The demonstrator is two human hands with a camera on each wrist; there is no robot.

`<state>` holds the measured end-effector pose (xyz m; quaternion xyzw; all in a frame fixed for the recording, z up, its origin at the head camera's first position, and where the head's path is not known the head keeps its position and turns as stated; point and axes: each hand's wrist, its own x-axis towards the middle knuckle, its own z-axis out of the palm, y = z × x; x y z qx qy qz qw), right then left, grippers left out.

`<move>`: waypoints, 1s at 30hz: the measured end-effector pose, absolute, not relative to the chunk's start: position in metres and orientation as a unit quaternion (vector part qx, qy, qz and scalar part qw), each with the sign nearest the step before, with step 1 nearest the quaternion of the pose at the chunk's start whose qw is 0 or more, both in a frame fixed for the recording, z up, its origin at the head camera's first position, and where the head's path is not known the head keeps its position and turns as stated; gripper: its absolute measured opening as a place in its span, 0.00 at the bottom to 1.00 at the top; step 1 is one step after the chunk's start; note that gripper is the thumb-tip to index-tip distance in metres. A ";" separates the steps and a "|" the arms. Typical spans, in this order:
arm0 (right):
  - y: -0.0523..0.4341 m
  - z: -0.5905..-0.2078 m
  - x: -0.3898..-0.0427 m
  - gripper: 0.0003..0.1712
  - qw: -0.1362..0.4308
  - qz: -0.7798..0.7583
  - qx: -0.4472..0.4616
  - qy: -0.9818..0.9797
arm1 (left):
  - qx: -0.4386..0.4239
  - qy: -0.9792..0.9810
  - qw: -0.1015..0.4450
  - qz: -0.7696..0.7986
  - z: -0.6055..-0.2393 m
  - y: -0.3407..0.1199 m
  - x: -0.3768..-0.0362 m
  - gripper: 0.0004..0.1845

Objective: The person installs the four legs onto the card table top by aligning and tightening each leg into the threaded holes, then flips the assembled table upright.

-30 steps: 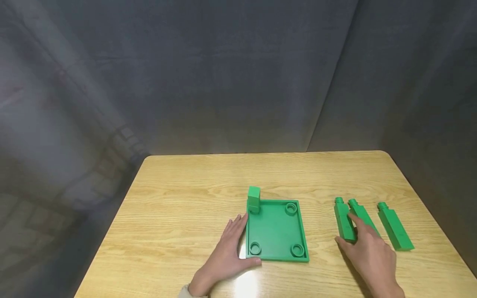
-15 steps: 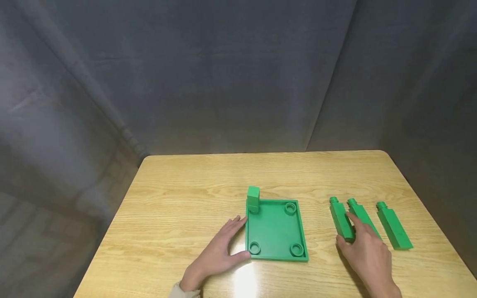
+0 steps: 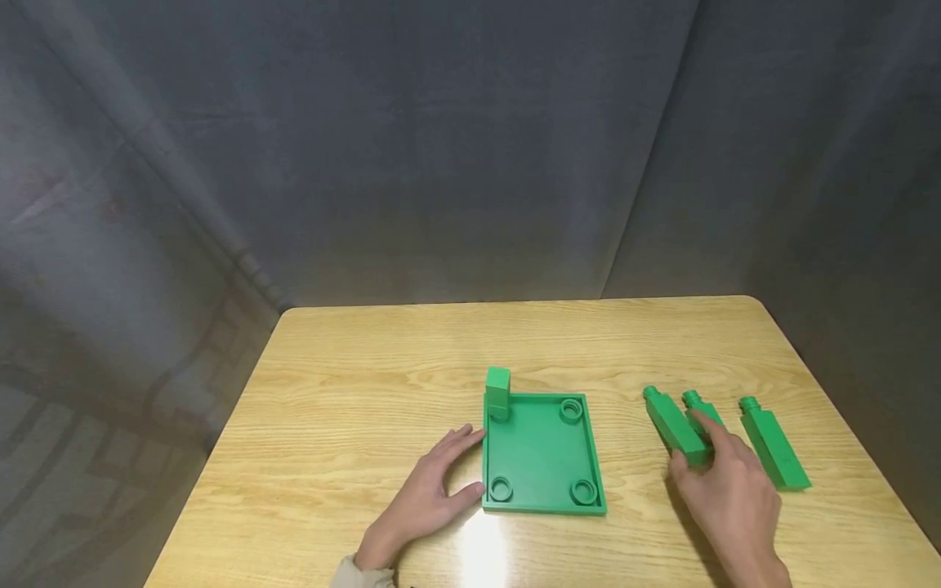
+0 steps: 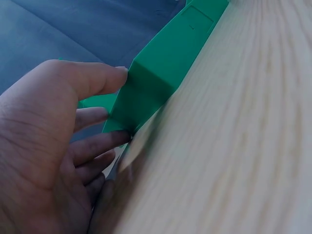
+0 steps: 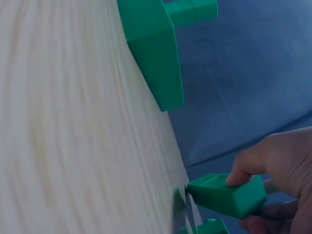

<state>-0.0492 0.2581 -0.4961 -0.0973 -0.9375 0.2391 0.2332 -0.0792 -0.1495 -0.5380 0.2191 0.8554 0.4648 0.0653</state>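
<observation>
Green plastic tray [image 3: 542,453], square and shallow with a raised rim, lying flat on a wooden table [image 3: 353,408]. Inside it are four round sockets, one at each corner; three stand bare, and the far-left one carries one upright peg [image 3: 498,392]. Nothing else lies in the tray.

Three more pegs lie on their sides to the right of the tray, well apart from it, each a square bar with a round stub at its far end. The left peg [image 3: 673,425] is pinched near its close end between the thumb and fingers of the right hand [image 3: 728,490]; in the right wrist view that end appears lifted slightly off the wood, though the angle is too steep to be sure. The middle peg [image 3: 697,405] is mostly hidden behind the forefinger. The right peg [image 3: 772,445] lies free beside the hand.

The left hand [image 3: 426,498] rests flat on the table, fingers spread and relaxed, thumb tip and fingertips touching the tray's left rim; it grips nothing.

Count: one tray, four sockets, four pegs, two hands. Grey cloth [image 3: 441,147] hangs behind the table.
</observation>
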 end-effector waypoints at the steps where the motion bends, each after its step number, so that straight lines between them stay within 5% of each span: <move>1: 0.258 -0.496 -0.050 0.37 0.239 0.241 -0.098 -0.935 | 0.218 0.854 0.064 0.467 -0.538 -0.149 -0.079 0.39; 21: 0.255 -0.499 -0.057 0.28 0.359 0.478 -0.085 -0.798 | 0.198 0.854 0.065 0.476 -0.541 -0.146 -0.080 0.38; 30: 0.247 -0.480 -0.063 0.26 0.364 0.489 0.007 -0.792 | 0.200 0.852 0.067 0.479 -0.541 -0.150 -0.081 0.38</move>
